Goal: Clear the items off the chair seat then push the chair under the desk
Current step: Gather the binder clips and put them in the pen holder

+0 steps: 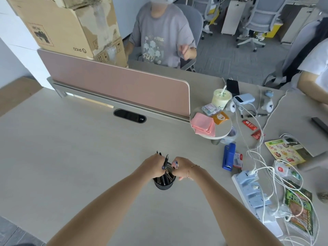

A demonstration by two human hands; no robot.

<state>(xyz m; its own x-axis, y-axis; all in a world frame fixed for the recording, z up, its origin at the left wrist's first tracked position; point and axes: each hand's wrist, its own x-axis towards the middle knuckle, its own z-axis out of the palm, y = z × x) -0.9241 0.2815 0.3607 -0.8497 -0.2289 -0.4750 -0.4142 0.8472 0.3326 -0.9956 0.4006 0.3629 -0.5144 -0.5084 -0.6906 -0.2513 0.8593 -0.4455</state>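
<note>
A black pen holder [164, 184] stands on the pale desk [71, 157] in front of me, with several dark pens in it. My left hand [154, 166] grips a bunch of pens [166, 159] whose tips stick up above the holder. My right hand [182, 167] is curled over the holder's right rim and pinches something small there; what it is I cannot tell. The chair and its seat are out of view.
A pink divider screen [115, 86] crosses the desk's back. To the right lie a blue stapler [229, 156], a power strip [252, 190] with white cables, pink notes [204, 126], a drink cup [221, 98] and snack packets. Two people sit across and at right.
</note>
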